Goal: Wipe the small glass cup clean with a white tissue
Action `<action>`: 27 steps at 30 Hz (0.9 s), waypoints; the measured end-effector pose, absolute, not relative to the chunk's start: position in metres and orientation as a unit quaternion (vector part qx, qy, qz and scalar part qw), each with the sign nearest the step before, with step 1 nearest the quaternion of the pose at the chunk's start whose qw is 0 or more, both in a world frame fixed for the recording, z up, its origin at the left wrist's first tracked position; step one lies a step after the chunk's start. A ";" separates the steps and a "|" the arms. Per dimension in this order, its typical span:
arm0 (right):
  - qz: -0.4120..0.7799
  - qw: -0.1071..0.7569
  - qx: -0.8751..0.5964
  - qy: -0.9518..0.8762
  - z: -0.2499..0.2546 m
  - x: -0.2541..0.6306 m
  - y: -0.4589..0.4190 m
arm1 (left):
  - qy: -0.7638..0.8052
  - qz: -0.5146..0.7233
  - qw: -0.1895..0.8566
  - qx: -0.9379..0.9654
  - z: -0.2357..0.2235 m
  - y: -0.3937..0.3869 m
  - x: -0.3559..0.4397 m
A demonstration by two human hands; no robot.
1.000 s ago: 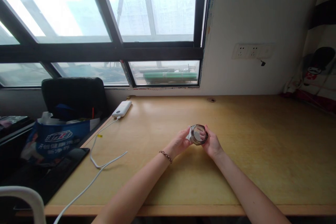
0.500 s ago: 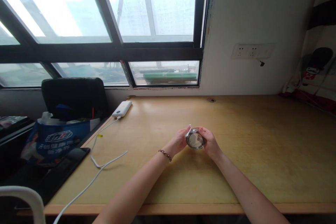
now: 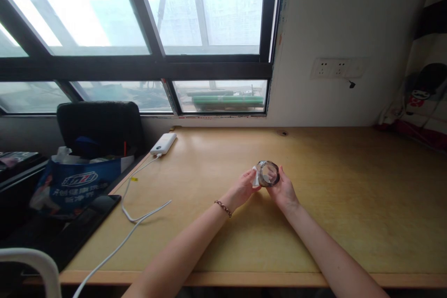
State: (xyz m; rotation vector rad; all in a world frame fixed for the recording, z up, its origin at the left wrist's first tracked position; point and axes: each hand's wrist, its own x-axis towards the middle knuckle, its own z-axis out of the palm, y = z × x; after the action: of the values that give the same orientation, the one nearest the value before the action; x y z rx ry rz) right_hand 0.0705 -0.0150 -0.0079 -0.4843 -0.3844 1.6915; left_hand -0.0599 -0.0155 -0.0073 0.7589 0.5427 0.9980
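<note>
Right hand (image 3: 284, 191) grip clamped on round glass piece (image 3: 268, 173) at its 4 o'clock, likely steadying it against left hand (image 3: 242, 187), which pinches white piece (image 3: 256, 177) at 9. Glass sits over counter (image 3: 223, 247), wearer's 12 o'clock, round face probably angled for viewing.
</note>
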 end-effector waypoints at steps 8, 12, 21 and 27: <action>0.748 0.614 -0.211 -0.137 -0.007 0.072 -0.013 | 0.217 0.495 0.769 0.341 -0.013 -0.019 -0.051; 0.752 0.581 -0.231 -0.210 -0.010 0.067 -0.016 | 0.220 0.539 0.765 0.274 -0.010 -0.010 -0.059; 0.660 0.410 -0.355 -0.519 -0.017 0.071 -0.018 | 0.255 0.432 0.849 0.168 -0.027 0.018 -0.084; 0.715 0.379 -0.339 -0.479 -0.009 0.078 -0.017 | 0.288 0.343 0.875 0.185 -0.029 0.016 -0.085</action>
State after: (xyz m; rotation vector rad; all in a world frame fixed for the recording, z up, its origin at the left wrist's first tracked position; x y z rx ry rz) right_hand 0.0780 -0.0171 -0.0092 -0.8666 -1.2225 1.8274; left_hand -0.0852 0.0160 -0.0292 0.3860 0.6014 0.7171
